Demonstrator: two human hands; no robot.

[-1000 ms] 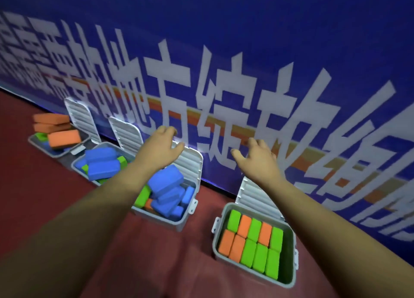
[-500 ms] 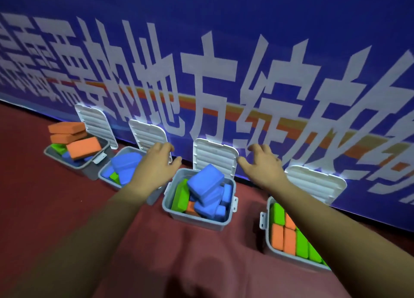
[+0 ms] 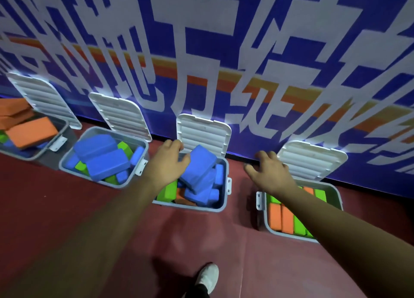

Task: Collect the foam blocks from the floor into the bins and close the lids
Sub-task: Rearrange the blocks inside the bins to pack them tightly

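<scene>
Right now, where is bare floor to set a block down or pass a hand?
The floor in front of the bins is bare, from the third bin and fourth bin back to the shoe. A narrow gap separates those two bins, below the right hand. Crowded: the third bin, heaped above its rim, left hand over it.

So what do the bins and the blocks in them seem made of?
The bins look like moulded plastic, pale grey with a slight sheen; their ribbed lids are white. The blocks look like matte foam: rounded edges, flat colour, no shine.
</scene>
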